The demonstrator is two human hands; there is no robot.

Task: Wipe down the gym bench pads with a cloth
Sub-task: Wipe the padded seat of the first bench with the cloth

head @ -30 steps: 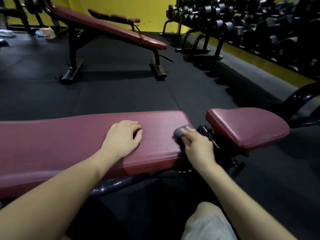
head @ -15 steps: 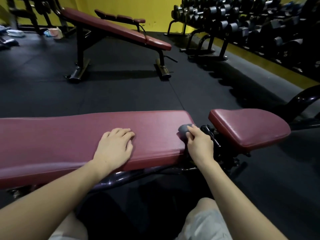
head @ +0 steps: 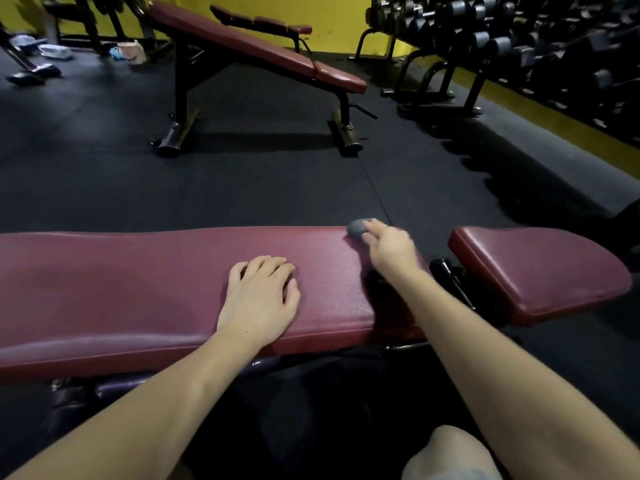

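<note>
A long maroon bench pad (head: 138,292) stretches across the foreground, with a shorter maroon seat pad (head: 540,271) to its right across a gap. My right hand (head: 391,249) grips a small bunched grey cloth (head: 358,226) and holds it against the far right corner of the long pad. My left hand (head: 261,299) rests flat on the middle of that pad, fingers spread.
A second maroon incline bench (head: 256,50) stands on the black rubber floor (head: 242,188) ahead. Dumbbell racks (head: 502,39) line the right side along a yellow wall. Loose items (head: 128,53) lie at the far left. My knee (head: 450,455) shows at the bottom.
My right hand has slid the cloth from the near right end of the long pad to its far corner. My left hand has stayed resting on the pad.
</note>
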